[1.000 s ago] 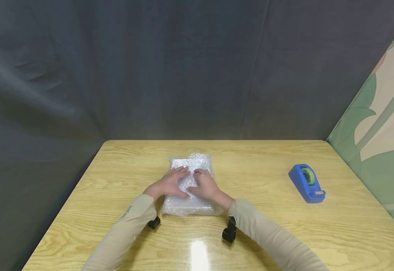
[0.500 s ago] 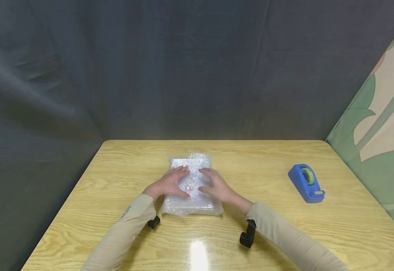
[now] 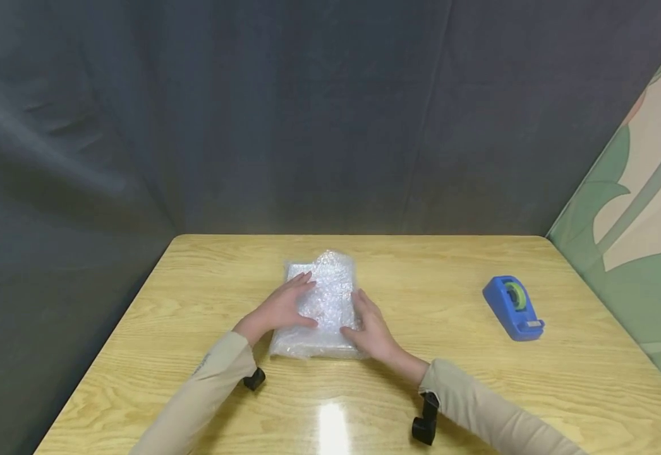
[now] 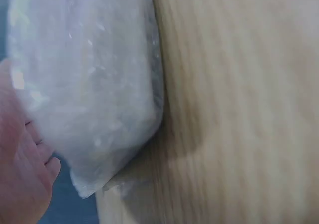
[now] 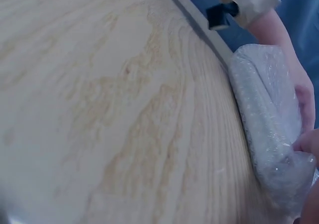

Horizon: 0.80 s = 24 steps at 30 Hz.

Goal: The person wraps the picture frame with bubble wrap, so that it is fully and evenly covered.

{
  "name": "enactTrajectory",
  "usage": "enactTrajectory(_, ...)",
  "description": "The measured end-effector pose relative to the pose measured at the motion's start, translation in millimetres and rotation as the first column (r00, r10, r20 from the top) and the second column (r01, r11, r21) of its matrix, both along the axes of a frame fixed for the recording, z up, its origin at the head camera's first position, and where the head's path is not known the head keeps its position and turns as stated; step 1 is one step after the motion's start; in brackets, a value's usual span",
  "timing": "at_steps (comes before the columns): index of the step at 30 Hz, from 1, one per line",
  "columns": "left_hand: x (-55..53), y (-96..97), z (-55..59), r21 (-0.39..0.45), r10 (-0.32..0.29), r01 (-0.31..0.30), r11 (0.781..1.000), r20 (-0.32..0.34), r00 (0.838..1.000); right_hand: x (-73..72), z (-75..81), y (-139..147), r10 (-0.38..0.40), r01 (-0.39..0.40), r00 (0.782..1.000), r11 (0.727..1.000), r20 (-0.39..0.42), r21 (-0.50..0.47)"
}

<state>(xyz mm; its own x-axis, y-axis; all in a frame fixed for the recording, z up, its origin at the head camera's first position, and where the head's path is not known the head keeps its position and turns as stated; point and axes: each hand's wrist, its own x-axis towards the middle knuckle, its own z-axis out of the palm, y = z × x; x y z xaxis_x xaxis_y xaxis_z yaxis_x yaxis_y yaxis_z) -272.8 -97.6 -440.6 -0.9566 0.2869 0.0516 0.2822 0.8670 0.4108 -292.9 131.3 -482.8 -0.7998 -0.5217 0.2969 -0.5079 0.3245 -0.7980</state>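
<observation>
A flat, box-shaped package in bubble wrap (image 3: 330, 297) lies on the table, with a loose edge of the wrap standing out at its far side. What is inside cannot be made out. My left hand (image 3: 285, 308) rests on its left half, thumb and fingers spread. At the right edge, my right hand (image 3: 375, 332) touches the wrap with fingers extended along the side and thumb over the top. The left wrist view shows a near corner of the package (image 4: 94, 74) beside my left hand (image 4: 20, 174). In the right wrist view, fingertips meet the crinkled wrap (image 5: 264, 119).
A blue tape dispenser (image 3: 515, 308) with a greenish roll stands on the right of the wooden table (image 3: 205, 278). Dark sheeting (image 3: 330, 120) hangs behind the table, and a floral-patterned panel (image 3: 643, 221) borders the right. A small black camera (image 3: 424, 420) hangs under the right sleeve.
My right hand has moved from the package's middle to its right edge. The left hand has shifted slightly left. The package has moved a little, and its far wrap edge sits higher.
</observation>
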Motion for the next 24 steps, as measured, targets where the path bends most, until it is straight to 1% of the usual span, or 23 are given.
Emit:
enactTrajectory(3, 14.7, -6.1, 4.6, 0.087, 0.020, -0.019, 0.996, -0.007, 1.000, 0.2, 0.2, 1, 0.009, -0.006, 0.999, 0.999, 0.054, -0.054)
enactTrajectory(5, 25.6, -12.1, 6.7, 0.141, 0.044, -0.046, 0.989, 0.014, 0.999, 0.9, 0.8, 2, 0.031, -0.021, 0.995, 0.994, 0.095, -0.104)
enactTrajectory(7, 36.4, -17.6, 7.7, 0.191, 0.068, -0.078, 0.979, 0.055, 0.996, 2.1, 1.6, 4, 0.055, -0.034, 0.989, 0.988, 0.136, -0.151)
enactTrajectory(9, 45.4, -22.3, 5.7, 0.212, 0.086, -0.106, 0.972, 0.098, 0.991, 3.5, 1.4, 5, 0.078, -0.044, 0.983, 0.980, 0.168, -0.195)
enactTrajectory(12, 53.6, -25.6, 0.8, 0.217, 0.111, -0.143, 0.966, 0.151, 0.982, 5.4, 0.5, 6, 0.081, -0.038, 0.979, 0.973, 0.188, -0.226)
enactTrajectory(14, 55.5, -25.7, -2.0, 0.225, 0.122, -0.158, 0.961, 0.167, 0.978, 6.5, 1.6, 5, 0.068, -0.025, 0.980, 0.974, 0.188, -0.226)
enactTrajectory(16, 54.9, -25.2, -3.5, 0.244, 0.136, -0.175, 0.954, 0.171, 0.976, 7.7, 4.9, 3, 0.050, -0.007, 0.981, 0.976, 0.189, -0.219)
enactTrajectory(22, 47.4, -26.7, -4.5, 0.267, 0.183, -0.221, 0.938, 0.160, 0.970, 14.8, 31.7, -7, 0.027, 0.018, 0.979, 0.976, 0.204, -0.215)
enactTrajectory(24, 45.2, -29.0, -5.5, 0.259, 0.185, -0.219, 0.941, 0.151, 0.971, 14.6, 37.0, -8, 0.031, 0.013, 0.978, 0.978, 0.204, -0.210)
